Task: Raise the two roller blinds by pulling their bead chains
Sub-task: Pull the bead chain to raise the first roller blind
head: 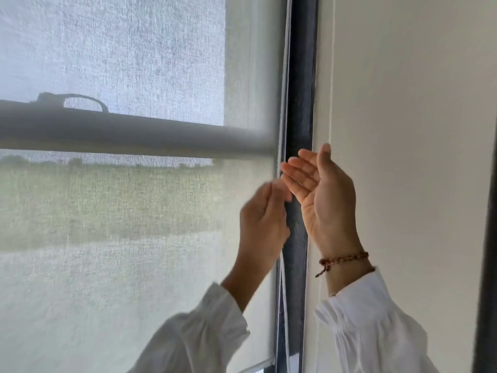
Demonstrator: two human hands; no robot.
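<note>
A pale, see-through roller blind [121, 265] covers the window and its bottom bar [258, 366] shows at the lower edge. A thin white bead chain [283, 117] hangs along the blind's right edge beside the dark window frame [301, 76]. My left hand [262, 222] is curled and grips the chain at mid height. Just right of it and slightly higher, my right hand [320, 195] is held palm up with straight fingers, its fingertips close to the chain. Only one blind is in view.
A horizontal window bar with a handle [86, 102] shows through the fabric. A cream wall [403, 130] fills the right side, with a dark vertical strip [488, 265] at the far right edge. White sleeves cover both forearms.
</note>
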